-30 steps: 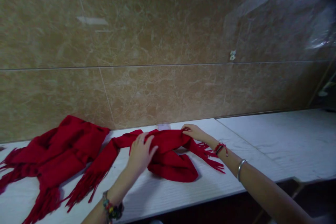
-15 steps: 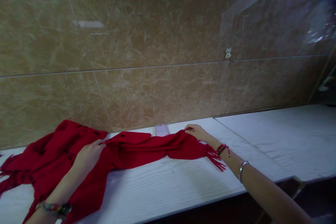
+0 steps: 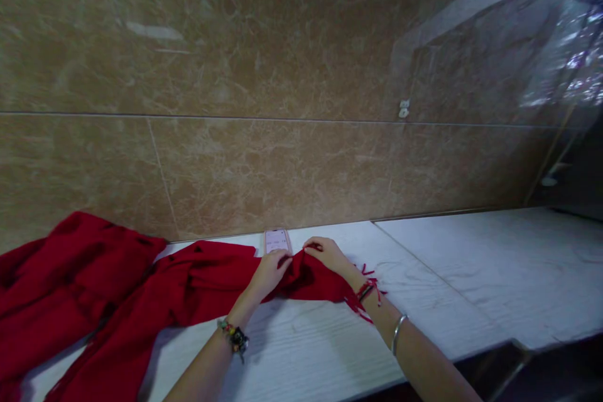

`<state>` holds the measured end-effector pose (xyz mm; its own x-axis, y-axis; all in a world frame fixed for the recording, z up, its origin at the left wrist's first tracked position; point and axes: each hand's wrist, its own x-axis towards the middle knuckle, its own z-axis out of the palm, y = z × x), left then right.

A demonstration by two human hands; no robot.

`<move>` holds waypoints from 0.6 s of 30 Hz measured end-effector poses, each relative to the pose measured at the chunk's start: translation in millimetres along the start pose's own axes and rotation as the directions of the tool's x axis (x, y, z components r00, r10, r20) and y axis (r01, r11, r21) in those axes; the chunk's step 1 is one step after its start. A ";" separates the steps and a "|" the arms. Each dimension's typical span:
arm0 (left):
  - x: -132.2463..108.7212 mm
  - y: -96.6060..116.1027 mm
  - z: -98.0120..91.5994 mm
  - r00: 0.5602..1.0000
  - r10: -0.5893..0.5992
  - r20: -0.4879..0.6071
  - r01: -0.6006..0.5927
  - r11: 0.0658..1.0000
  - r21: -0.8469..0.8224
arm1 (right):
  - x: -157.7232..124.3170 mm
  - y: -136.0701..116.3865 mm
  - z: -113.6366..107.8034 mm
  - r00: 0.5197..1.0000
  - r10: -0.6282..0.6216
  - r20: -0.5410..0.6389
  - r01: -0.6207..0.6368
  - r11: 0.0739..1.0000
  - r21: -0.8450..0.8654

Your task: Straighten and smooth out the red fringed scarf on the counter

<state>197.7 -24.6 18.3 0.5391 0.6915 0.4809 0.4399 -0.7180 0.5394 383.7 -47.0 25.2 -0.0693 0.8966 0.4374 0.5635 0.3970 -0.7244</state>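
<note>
A: Where do our hands stand now?

B: Our right hand (image 3: 327, 254) is closed on the red scarf (image 3: 207, 289), pinching its far edge between thumb and fingers. Our left hand (image 3: 269, 271) grips the same edge just beside it, and a small bunch of cloth stands up between the two sets of fingertips

A: Which way do we see the scarf pointing?

B: Its long axis runs mostly sideways, passing beneath both hands. To the right of our right hand it ends in a fringe (image 3: 360, 311), which points right and a little toward us, with our wrist crossing above it. To the left of our left hand the strip widens, lies in loose folds, then bends toward us and leaves our view at the lower edge

A: And what do we have around the hands?

B: Just beyond our left hand, on the far side of the scarf, we see a phone (image 3: 276, 240) lying with its lit screen up. Well to the left of that hand, alongside the bent part of the scarf, lies a second red cloth (image 3: 85, 270), crumpled against the tiled wall (image 3: 282, 75). The white bench (image 3: 311, 352) carries all of this, and its bare surface shows between our forearms and off to the right of our right hand
</note>
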 end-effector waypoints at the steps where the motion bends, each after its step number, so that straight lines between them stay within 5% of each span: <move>1: -1.8 -2.8 -1.8 1.000 0.010 -0.017 -0.010 1.000 0.007 | -2.0 4.0 -0.9 1.000 0.027 0.001 -0.027 1.000 0.010; 10: -8.4 -23.0 -21.4 0.971 -0.188 -0.148 0.217 0.954 0.209 | -21.2 14.9 -19.3 0.924 0.073 0.375 -0.082 0.997 0.007; 15: -9.2 -19.1 -22.7 0.957 -0.223 -0.185 0.266 0.930 0.255 | -23.6 13.1 -10.3 0.957 -0.025 0.290 0.075 0.984 -0.163; 18: -10.8 -7.7 -19.1 0.969 -0.165 -0.186 0.193 0.971 0.142 | -23.1 12.0 -2.3 0.935 -0.092 0.344 0.161 0.970 -0.179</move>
<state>174.8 -25.0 22.2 0.3157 0.8032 0.5051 0.6328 -0.5749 0.5187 394.0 -63.4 7.6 -0.3994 0.8690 0.2921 0.6833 0.4946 -0.5370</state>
